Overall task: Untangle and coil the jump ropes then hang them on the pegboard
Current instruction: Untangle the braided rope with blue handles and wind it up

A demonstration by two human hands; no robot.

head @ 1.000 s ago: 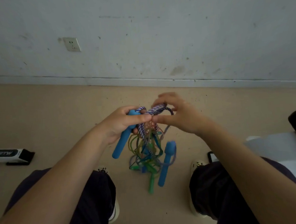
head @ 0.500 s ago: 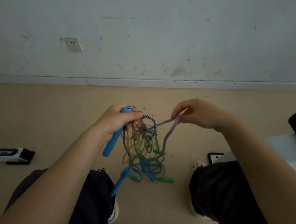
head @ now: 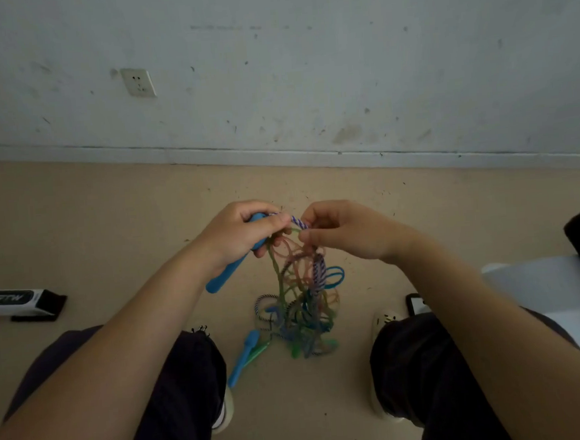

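Two bare hands are raised close together over a beige floor (head: pixel 77 234), seen from the head camera. Left hand (head: pixel 238 233) has its fingers curled round the upper end of a blue handle (head: pixel 229 275), which slants down and to the left out of the fist; its thumb presses a blue-and-white braided rope (head: pixel 297 222) against the handle top. Right hand (head: pixel 347 231) pinches the same braided rope between thumb and forefinger, just beside the left thumb. Below both hands hangs a tangle of jump ropes (head: pixel 304 298): green, orange-pink, blue and braided strands looped through one another, the lower part blurred so that individual cords cannot be followed. A second blue handle (head: pixel 243 355) hangs at the lower left of the tangle, with a green handle (head: pixel 256 352) just beside it; whether they touch the floor cannot be told. Dark-trousered legs flank the tangle, with a light shoe (head: pixel 381 320) by the right knee. A black-and-white box (head: pixel 20 304) lies on the floor to the far left. A wall socket (head: pixel 138 82) sits on the scuffed white wall. A phone (head: pixel 416 303) lies near the right knee, beside a white surface (head: pixel 544 288).
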